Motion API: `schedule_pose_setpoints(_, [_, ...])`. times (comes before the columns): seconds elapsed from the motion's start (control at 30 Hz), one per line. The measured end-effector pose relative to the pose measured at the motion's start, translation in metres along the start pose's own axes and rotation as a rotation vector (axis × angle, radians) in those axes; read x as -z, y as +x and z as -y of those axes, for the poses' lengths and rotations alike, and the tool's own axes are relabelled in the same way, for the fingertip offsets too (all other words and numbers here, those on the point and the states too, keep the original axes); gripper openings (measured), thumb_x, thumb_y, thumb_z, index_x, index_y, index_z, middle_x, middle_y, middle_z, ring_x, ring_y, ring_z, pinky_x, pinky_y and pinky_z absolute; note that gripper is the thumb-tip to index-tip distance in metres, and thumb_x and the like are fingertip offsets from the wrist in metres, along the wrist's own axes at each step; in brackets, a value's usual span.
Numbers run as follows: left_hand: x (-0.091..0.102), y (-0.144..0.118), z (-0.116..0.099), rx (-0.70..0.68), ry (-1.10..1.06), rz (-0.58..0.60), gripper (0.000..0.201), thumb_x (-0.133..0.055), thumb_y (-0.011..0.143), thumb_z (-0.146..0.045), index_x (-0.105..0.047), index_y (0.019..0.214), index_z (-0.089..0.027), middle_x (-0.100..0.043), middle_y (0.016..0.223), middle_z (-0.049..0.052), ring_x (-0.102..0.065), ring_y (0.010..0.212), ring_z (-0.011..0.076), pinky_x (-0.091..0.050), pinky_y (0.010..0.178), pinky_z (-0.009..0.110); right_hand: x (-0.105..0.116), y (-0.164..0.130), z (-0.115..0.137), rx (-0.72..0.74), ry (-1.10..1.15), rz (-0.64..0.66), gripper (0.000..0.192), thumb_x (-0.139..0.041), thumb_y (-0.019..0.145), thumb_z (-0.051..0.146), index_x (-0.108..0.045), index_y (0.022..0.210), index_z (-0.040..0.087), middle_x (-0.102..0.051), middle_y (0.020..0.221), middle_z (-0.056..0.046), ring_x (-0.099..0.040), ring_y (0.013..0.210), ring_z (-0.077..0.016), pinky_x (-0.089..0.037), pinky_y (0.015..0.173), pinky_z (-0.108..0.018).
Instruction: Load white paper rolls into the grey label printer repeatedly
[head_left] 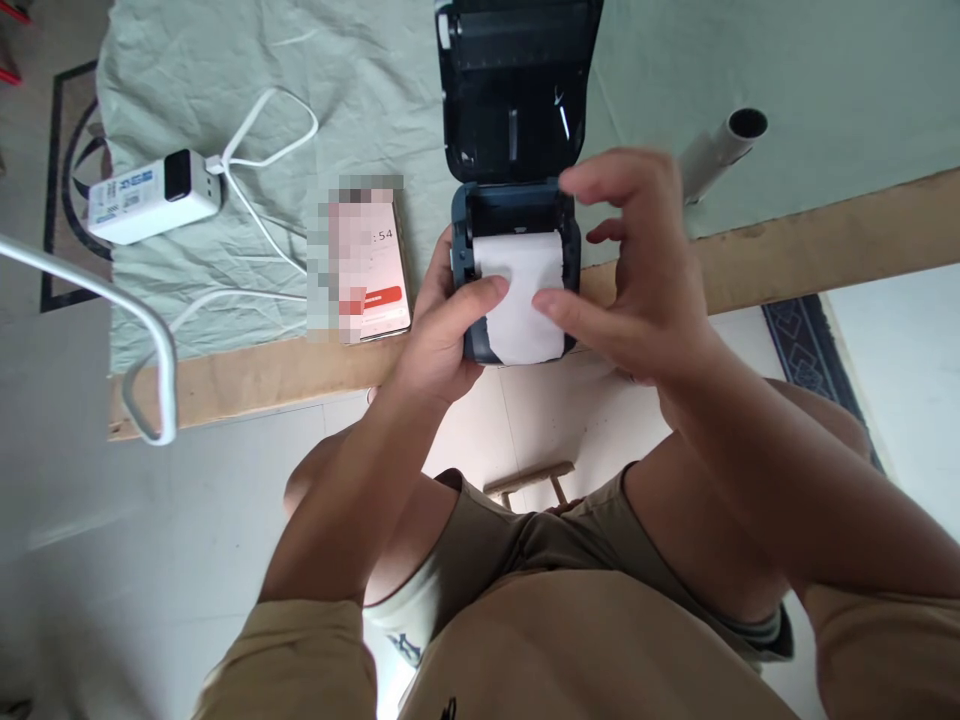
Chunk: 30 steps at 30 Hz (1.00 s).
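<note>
A small dark blue label printer point(459, 215) is held over the near edge of the table, its black lid point(517, 100) swung up and away from me. White paper point(525, 330) hangs out of its compartment over the near side. My left hand point(450, 330) grips the printer from the left, with the thumb lying on the paper. To the right, my right hand point(645, 260) has its thumb at the paper's right side; its fingers are apart, with the index finger near the printer's right hinge corner.
Left of the printer lies a phone point(379, 260) with a lit, partly blurred screen. Beyond it is a white power bank point(157, 195) with a white cable point(262, 165). A pale tube point(716, 155) stands at right. A green cloth point(360, 90) covers the table with its wooden edge point(810, 240).
</note>
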<state>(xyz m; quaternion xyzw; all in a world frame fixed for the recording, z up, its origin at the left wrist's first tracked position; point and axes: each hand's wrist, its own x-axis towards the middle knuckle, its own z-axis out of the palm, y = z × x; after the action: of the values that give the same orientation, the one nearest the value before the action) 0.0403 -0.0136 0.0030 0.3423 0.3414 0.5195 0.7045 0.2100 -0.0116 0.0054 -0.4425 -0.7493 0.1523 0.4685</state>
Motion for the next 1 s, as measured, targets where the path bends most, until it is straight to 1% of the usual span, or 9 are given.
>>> schedule_pose_setpoints(0.1, [0.001,0.000,-0.001,0.022,0.054,0.012,0.039,-0.065,0.075,-0.011,-0.059,0.111,-0.026,-0.066,0.089,-0.002,-0.070,0.093,0.0173,-0.053,0.070,0.026,-0.002,0.005,-0.010,-0.076,0.165,-0.119,0.054,-0.060,0.082,0.043,-0.040,0.132,0.035,-0.046,0.141,-0.002,-0.050,0.126,-0.0215,-0.050,0.091,-0.037])
schedule_pose_setpoints(0.23, [0.001,0.000,-0.002,0.036,0.087,0.031,0.041,-0.068,0.070,-0.011,-0.061,0.108,-0.026,-0.066,0.086,-0.003,-0.069,0.084,0.0148,-0.052,0.069,0.026,-0.003,0.015,-0.013,-0.183,0.361,-0.094,0.056,-0.045,0.090,0.050,-0.028,0.141,0.037,-0.054,0.134,-0.002,-0.058,0.112,-0.0201,-0.052,0.089,-0.037])
schedule_pose_setpoints(0.3, [0.002,0.000,-0.002,0.032,0.101,0.030,0.035,-0.070,0.070,-0.013,-0.062,0.102,-0.025,-0.067,0.086,-0.003,-0.068,0.082,0.0142,-0.052,0.069,0.024,-0.003,0.016,-0.010,-0.171,0.339,-0.115,0.046,-0.044,0.091,0.049,-0.043,0.134,0.034,-0.057,0.128,-0.005,-0.059,0.108,-0.0207,-0.054,0.085,-0.036])
schedule_pose_setpoints(0.4, [0.004,0.001,0.000,0.013,0.080,0.020,0.027,-0.071,0.072,-0.017,-0.062,0.096,-0.024,-0.068,0.089,-0.003,-0.068,0.082,0.0130,-0.053,0.070,0.023,-0.002,0.014,-0.008,-0.030,0.221,-0.073,0.027,-0.055,0.088,0.044,-0.065,0.106,0.027,-0.059,0.115,-0.007,-0.058,0.110,-0.0209,-0.055,0.092,-0.037])
schedule_pose_setpoints(0.57, [0.010,0.002,0.003,-0.010,0.036,0.105,0.035,-0.069,0.074,-0.015,-0.058,0.106,-0.024,-0.067,0.089,-0.004,-0.069,0.081,0.0130,-0.053,0.064,0.021,-0.001,0.006,-0.010,0.041,0.177,0.034,0.021,-0.061,0.083,0.042,-0.065,0.096,0.026,-0.054,0.116,-0.007,-0.051,0.122,-0.0231,-0.050,0.106,-0.042])
schedule_pose_setpoints(0.67, [0.010,0.001,0.003,-0.035,0.040,0.132,0.036,-0.068,0.075,-0.018,-0.057,0.109,-0.025,-0.067,0.092,-0.003,-0.071,0.089,0.0163,-0.053,0.066,0.022,-0.002,0.002,-0.006,-0.102,0.394,0.073,0.029,-0.059,0.085,0.044,-0.060,0.110,0.027,-0.050,0.125,-0.004,-0.053,0.118,-0.0198,-0.055,0.093,-0.034])
schedule_pose_setpoints(0.8, [0.008,-0.001,0.002,-0.030,0.004,0.135,0.040,-0.067,0.081,-0.035,-0.055,0.118,-0.025,-0.069,0.102,0.002,-0.068,0.110,0.0240,-0.056,0.076,0.027,-0.008,0.000,0.001,-0.255,0.654,0.180,0.048,-0.060,0.086,0.041,-0.040,0.129,0.033,-0.053,0.113,0.000,-0.055,0.081,-0.0091,-0.051,0.062,-0.022])
schedule_pose_setpoints(0.87, [0.008,-0.001,0.002,0.006,0.016,0.109,0.038,-0.066,0.082,-0.039,-0.058,0.116,-0.023,-0.070,0.100,0.004,-0.067,0.113,0.0255,-0.057,0.078,0.028,-0.011,0.000,0.001,-0.250,0.634,0.186,0.052,-0.062,0.084,0.043,-0.038,0.128,0.033,-0.052,0.112,-0.001,-0.055,0.083,-0.0108,-0.053,0.067,-0.025])
schedule_pose_setpoints(1.0, [0.009,-0.001,0.001,0.046,0.018,0.092,0.028,-0.063,0.084,-0.034,-0.061,0.109,-0.020,-0.072,0.092,0.004,-0.067,0.115,0.0265,-0.057,0.072,0.026,-0.014,-0.001,-0.001,-0.195,0.503,0.150,0.050,-0.062,0.082,0.049,-0.040,0.123,0.029,-0.050,0.121,-0.005,-0.056,0.110,-0.0206,-0.053,0.098,-0.039])
